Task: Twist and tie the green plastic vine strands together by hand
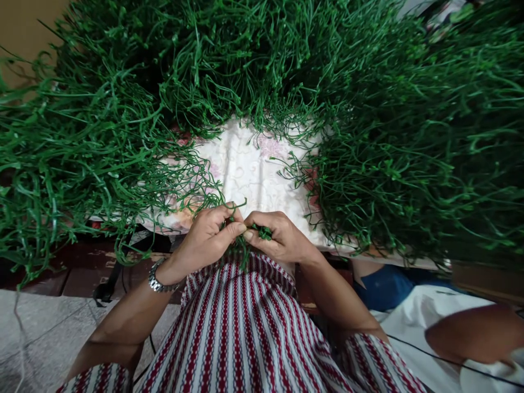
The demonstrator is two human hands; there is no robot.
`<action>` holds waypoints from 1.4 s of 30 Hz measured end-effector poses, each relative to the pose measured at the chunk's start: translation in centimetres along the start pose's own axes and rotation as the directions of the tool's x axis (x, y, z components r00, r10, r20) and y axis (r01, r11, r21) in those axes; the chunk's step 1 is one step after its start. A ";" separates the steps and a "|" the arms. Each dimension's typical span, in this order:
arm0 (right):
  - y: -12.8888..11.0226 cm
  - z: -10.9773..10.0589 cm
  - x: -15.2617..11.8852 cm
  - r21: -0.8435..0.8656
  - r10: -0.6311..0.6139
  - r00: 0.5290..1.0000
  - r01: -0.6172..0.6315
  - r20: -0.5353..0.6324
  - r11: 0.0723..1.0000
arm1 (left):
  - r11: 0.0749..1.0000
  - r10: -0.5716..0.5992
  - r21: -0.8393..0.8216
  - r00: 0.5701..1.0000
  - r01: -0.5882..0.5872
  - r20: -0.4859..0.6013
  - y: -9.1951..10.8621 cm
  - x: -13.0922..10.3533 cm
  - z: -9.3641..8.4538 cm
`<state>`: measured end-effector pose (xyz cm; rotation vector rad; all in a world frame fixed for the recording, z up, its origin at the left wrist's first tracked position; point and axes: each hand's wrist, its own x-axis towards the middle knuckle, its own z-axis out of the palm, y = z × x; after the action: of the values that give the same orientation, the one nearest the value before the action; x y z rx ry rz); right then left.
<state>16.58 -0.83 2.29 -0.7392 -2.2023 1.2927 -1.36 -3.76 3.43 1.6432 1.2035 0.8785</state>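
Both hands meet just above the lap: left hand [208,232] and right hand [278,236] pinch a small green sprig [262,232] between fingertips, close to the heaped greens [409,153] covering the desk [245,169].

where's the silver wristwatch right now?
Head view, lower left of centre: the silver metal wristwatch sits on the left wrist, just below the left hand that pinches thin green stems against the right hand.

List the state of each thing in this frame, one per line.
Left hand: closed, pinching green strands.
Right hand: closed on a small green bunch.
Green strands: heaped around the cloth, tangled.
Floral cloth: spread flat, partly covered.
Wristwatch: worn on the left wrist.
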 end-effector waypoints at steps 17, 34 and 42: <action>0.7 0.5 -0.3 0.218 -0.225 0.954 0.181 0.199 0.959 | 0.984 0.174 -0.098 0.875 -0.146 0.452 0.0 -0.3 -1.2; 0.1 -2.1 0.4 0.067 -0.108 0.983 0.119 -0.151 0.991 | 0.862 -0.185 -0.438 0.963 0.256 0.198 -1.1 0.5 -1.5; 0.3 0.7 0.4 0.201 0.117 0.971 -0.075 -0.207 0.977 | 0.836 -0.252 -0.497 0.967 0.235 0.034 -1.3 0.8 -0.6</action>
<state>15.94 -0.86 1.78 -0.8767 -1.8595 1.3771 -2.15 -2.69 2.48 1.0362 1.0643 0.9575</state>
